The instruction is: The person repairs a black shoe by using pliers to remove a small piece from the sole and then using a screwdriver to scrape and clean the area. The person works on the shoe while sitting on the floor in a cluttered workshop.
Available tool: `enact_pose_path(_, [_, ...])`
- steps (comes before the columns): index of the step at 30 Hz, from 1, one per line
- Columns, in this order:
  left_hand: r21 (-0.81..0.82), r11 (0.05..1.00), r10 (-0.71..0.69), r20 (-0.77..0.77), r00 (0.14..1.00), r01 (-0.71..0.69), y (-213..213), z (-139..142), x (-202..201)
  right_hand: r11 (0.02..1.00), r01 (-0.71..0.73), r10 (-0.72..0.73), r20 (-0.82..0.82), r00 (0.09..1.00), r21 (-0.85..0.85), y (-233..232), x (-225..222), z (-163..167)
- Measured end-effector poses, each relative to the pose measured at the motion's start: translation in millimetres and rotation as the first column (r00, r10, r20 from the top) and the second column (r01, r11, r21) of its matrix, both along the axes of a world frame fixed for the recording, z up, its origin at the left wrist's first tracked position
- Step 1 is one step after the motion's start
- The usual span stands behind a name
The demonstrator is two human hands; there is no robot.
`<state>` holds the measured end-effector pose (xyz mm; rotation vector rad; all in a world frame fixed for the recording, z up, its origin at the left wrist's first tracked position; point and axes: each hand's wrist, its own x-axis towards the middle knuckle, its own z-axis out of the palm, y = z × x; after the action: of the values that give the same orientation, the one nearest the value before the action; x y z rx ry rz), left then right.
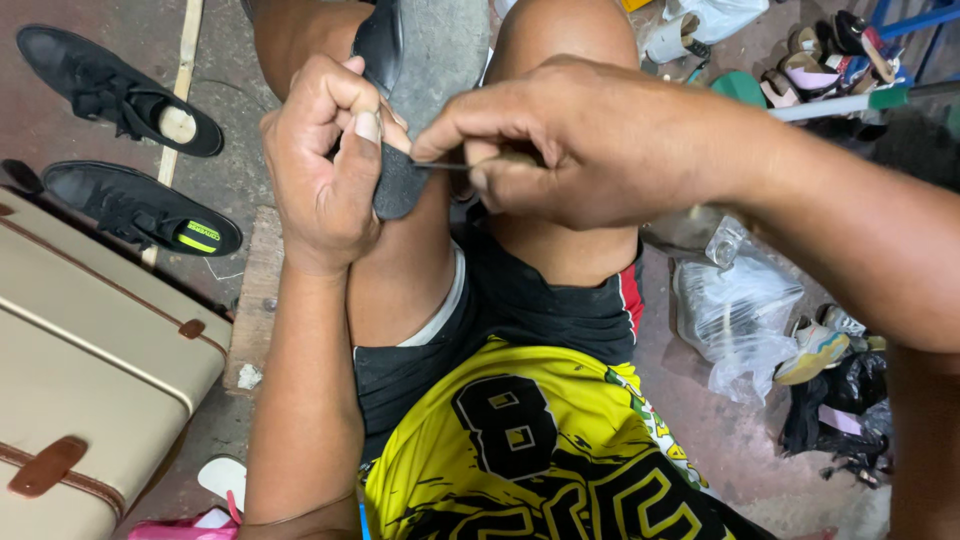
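Observation:
A black shoe [395, 60] with a grey sole rests between my knees, heel end toward me. My left hand [322, 165] grips the shoe's dark heel edge [400, 185], thumb pressed on it. My right hand [560, 140] is closed on a thin metal tool [440, 165] whose tip meets that edge just under my left thumb. Most of the tool's handle is hidden inside my fist. I sit in black shorts and a yellow-and-black jersey.
Two black lace-up shoes [135, 205] lie on the floor at the left, beside a beige case with brown straps [90, 370]. A wooden plank [255, 300] sits under my left arm. Plastic bags [735, 310] and several shoes [820, 60] crowd the right side.

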<state>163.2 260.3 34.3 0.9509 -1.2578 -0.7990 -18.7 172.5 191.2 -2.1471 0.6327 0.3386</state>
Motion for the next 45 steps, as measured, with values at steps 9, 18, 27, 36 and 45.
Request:
enact_pose_path(9, [-0.005,1.0,-0.005,-0.077,0.997,0.005,-5,-1,1,0.999,0.033,-0.024,0.193,0.981,-0.043,8,0,-25])
enact_pose_path(18, [-0.009,1.0,0.001,-0.071,0.997,-0.002,-6,-4,2,0.999,0.019,-0.024,0.229,0.973,0.026,0,-2,-34])
enact_pose_path(27, [-0.021,0.998,0.064,0.07,0.996,-0.062,-12,0,1,0.996,-0.026,0.046,0.231,0.972,-0.087,2,2,-32])
enact_pose_path(36, [-0.1,0.982,0.181,0.294,0.939,-0.158,-12,-7,-10,0.963,-0.045,0.082,0.133,0.988,-0.264,10,13,-24])
enact_pose_path(45, [-0.051,0.988,0.155,0.209,0.966,-0.148,-19,-2,-8,0.927,-0.116,0.152,0.072,0.986,-0.357,3,29,-24])
